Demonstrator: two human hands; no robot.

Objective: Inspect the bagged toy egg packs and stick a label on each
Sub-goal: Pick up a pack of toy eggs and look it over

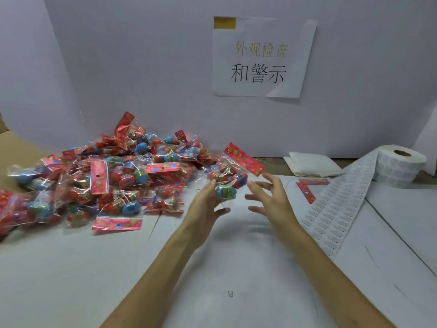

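A clear bag of toy eggs (230, 178) with a red patterned header card is lifted above the white table. My left hand (208, 204) holds it from below left, fingers curled round the eggs. My right hand (267, 197) hovers just right of the bag with its fingers spread, fingertips close to the pack. A large pile of the same egg packs (106, 176) lies on the left. A strip of small white labels (335, 200) runs from a label roll (399, 164) at the right.
A paper sign with printed characters (262, 58) is taped to the white back wall. Folded white sheets (312, 163) lie by the wall. A red header card (307, 188) lies beside the label strip. A cardboard surface (14, 147) shows at the far left.
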